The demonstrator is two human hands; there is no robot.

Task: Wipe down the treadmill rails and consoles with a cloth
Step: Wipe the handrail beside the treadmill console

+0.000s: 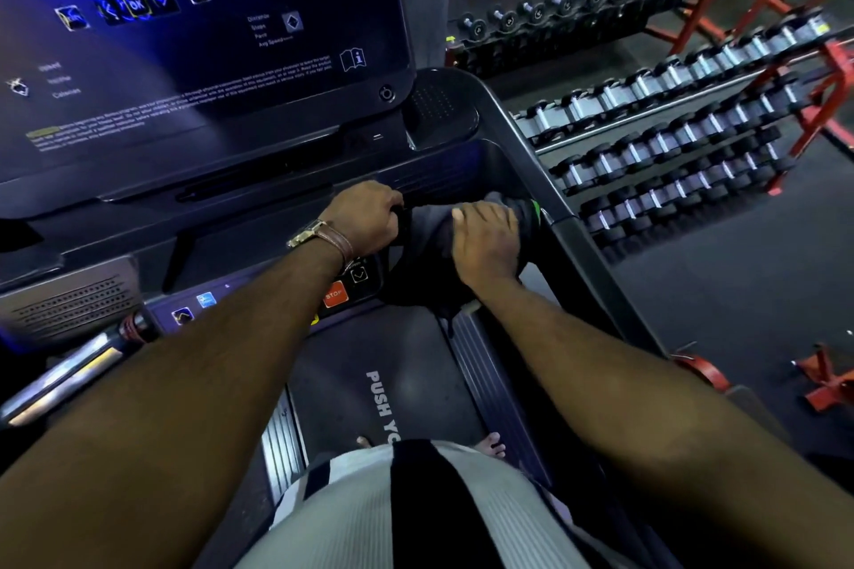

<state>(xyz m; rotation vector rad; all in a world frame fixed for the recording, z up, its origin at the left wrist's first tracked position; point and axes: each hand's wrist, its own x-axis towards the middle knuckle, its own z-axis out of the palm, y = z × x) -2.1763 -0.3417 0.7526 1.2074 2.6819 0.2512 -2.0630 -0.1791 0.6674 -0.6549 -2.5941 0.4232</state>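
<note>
Black plastic console point(208, 60) fills the upper left, and its lower tray runs out to the right rail point(582, 226). Cloth point(430, 240), dark grey, lies bunched in that tray's right corner against the rail's inner face, with 2 hands on it.

The step in hand looks like wiping this corner. To do it well, the right hand point(485, 245) should press flat and even. It should drag the cloth in overlapping strokes along the tray wall, then up over the rail. The left hand point(365, 217) should hold the slack clear of the STOP button point(335, 295) just below its wrist, so nothing gets pressed by accident. Refolding to a clean face after each pass would help.

Right fingers point(480, 219) lie straight and pressed together on top of the cloth. It spreads under the palm and beyond the fingertips toward the rail. Left fingers point(390, 203) are curled over the cloth's left edge, apparently gripping it; their tips are hidden.
</note>
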